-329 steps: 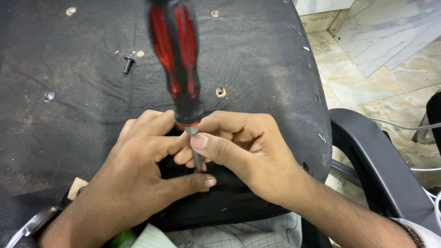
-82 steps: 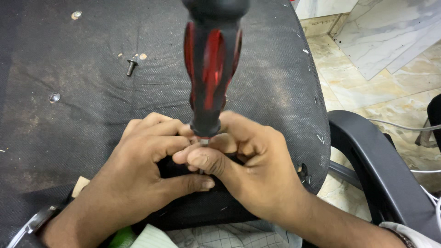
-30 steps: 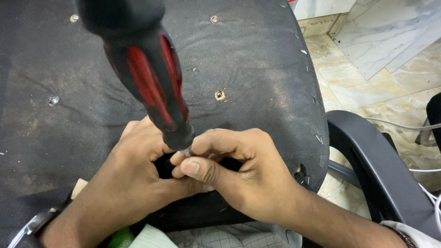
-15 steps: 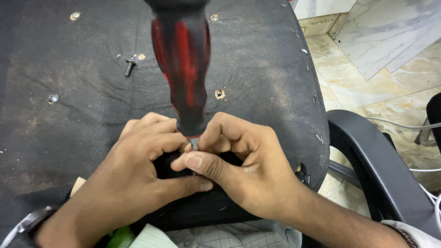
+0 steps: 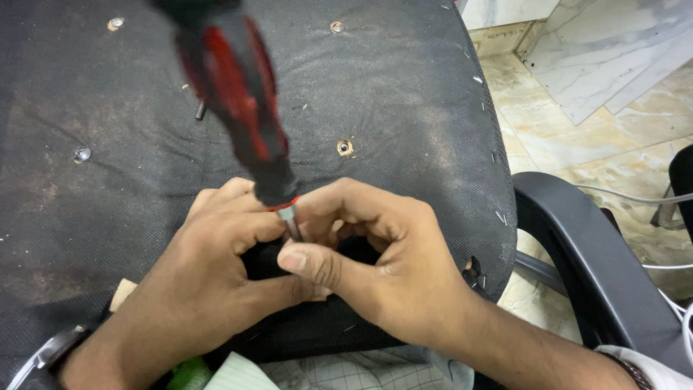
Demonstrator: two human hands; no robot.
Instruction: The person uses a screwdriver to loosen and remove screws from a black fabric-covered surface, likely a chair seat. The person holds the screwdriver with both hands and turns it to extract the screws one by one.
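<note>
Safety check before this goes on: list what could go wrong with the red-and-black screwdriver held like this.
1. Both hands' fingers pinch the metal shaft just below the red-and-black screwdriver; if the tip slips, it may jab them.
2. The handle leans left, so the tip might cam out.
3. The hidden tip could tear the black fabric chair underside.

- The screwdriver (image 5: 238, 108) has a black handle with red grip panels, a thin red ring at its base, and a silvery grey metal shaft.
- The chair seat underside (image 5: 404, 94) is black woven fabric, dusted with pale brown smudges and flecks.
- The screw hole (image 5: 345, 148) shows a brassy tan rim.
- The bolt head (image 5: 81, 154) is shiny silver.
- The armrest (image 5: 592, 260) is plain black.
- The floor tiles (image 5: 577, 123) are cream and beige with grey marble veining.
- The cable (image 5: 635, 196) is white.
- The shirt (image 5: 346, 372) is pale with a fine grey check.
</note>
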